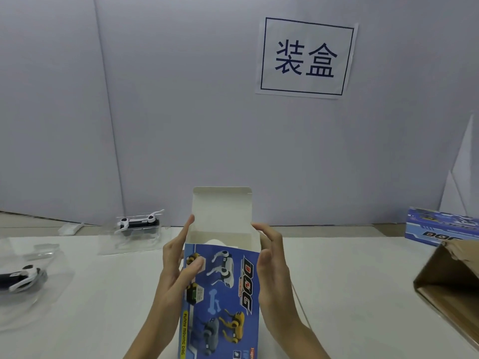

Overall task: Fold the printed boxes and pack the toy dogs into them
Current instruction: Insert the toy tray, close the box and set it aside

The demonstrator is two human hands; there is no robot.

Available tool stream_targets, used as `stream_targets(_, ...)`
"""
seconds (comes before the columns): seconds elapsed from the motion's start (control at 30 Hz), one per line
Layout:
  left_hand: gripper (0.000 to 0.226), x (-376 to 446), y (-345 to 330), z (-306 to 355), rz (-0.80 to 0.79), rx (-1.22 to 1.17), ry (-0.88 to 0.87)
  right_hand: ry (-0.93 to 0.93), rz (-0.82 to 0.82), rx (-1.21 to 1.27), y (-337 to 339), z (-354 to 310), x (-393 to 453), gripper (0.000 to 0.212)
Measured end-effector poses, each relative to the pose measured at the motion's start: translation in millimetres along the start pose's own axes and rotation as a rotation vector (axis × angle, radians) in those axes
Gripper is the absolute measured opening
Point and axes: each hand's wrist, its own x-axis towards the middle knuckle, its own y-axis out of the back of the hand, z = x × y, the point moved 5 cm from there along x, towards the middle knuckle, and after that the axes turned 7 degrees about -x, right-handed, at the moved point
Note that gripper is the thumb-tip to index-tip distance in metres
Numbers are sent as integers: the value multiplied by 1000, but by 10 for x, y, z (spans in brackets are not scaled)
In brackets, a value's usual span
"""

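Head view — "DOG" box [223,294], "装盒" sign [307,58]

The white paper sign [307,58] on the wall reads "装盒". The blue printed box [223,296] reads "DOG" and "FUNNY MOVING DOG". The second box [438,229] at the right shows "DO".
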Motion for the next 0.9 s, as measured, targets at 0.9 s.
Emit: stream_targets(0.9,48,29,-51,265,18,-41,-89,125,242,-75,117,-45,42,60)
